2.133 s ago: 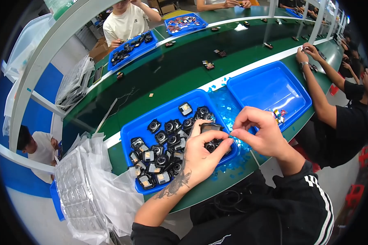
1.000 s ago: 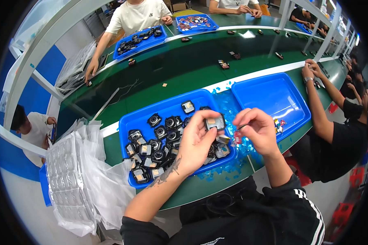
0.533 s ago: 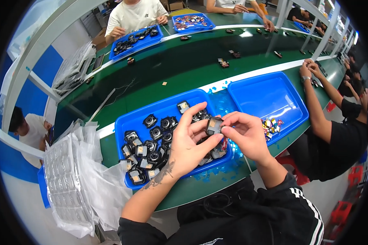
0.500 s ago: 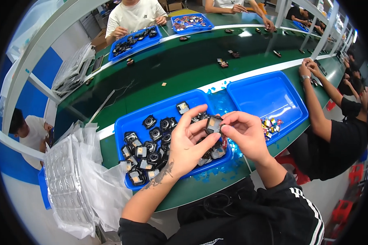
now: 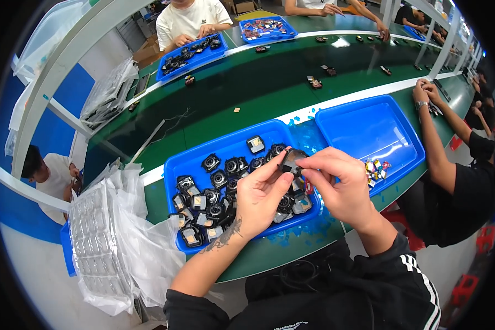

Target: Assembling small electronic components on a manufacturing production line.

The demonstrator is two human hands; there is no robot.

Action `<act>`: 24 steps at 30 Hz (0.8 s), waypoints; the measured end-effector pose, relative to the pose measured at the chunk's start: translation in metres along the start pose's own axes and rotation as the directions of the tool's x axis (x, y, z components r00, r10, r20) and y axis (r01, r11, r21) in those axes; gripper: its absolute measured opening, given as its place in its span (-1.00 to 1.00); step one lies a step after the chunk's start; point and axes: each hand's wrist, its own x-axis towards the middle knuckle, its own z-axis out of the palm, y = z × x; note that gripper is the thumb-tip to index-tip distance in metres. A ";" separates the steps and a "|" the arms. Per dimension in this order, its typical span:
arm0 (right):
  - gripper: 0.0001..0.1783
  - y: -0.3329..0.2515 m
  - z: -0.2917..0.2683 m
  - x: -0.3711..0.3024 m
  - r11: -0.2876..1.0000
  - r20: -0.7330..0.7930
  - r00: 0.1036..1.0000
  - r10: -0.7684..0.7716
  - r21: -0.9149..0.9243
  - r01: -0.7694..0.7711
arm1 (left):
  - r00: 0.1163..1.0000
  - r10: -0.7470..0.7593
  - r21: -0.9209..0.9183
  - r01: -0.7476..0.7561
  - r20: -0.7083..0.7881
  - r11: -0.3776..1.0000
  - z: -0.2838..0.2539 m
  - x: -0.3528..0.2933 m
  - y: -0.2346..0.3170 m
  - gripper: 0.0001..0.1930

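Over the near blue tray [image 5: 203, 149], my left hand [image 5: 256, 203] grips a black watch case [image 5: 292, 158] between thumb and fingers. The case is tilted so its edge faces up. At its right side, my right hand [image 5: 344, 184] has thumb and forefinger pinched together against the case. Whether a bit of film or another small part is between those fingertips, I cannot tell. Beneath my hands the tray holds many similar black watch cases [image 5: 215, 210], some showing a round back, others a grey face with a tan square.
Right of it stands a second blue tray [image 5: 363, 129] with small colourful parts [image 5: 377, 171] in its near corner. Blue film scraps [image 5: 291, 235] litter the green bench. Plastic-wrapped blister trays [image 5: 96, 236] stand at left. Beyond runs a green conveyor [image 5: 203, 118] carrying small parts; co-workers sit around.
The watch case has turned in my left hand from face-up to a steeper tilt. My right fingers have closed in a tighter pinch at its edge. The whole view has shifted slightly.
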 end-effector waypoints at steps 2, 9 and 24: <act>-0.84 0.000 0.001 0.001 0.983 -0.038 0.988 -0.148 -0.119 0.143 | 0.999 0.028 -0.073 -0.026 0.027 0.997 0.004 -0.001 0.000 -0.54; -0.90 -0.018 -0.007 0.006 0.987 0.071 0.995 0.071 -0.148 -0.060 | 0.993 0.017 0.003 -0.017 0.114 1.000 0.001 -0.001 -0.003 -0.54; -0.94 -0.022 -0.009 0.013 0.985 0.093 0.996 0.015 -0.171 0.001 | 0.995 0.049 0.123 -0.061 0.092 0.991 0.004 -0.004 -0.003 -0.55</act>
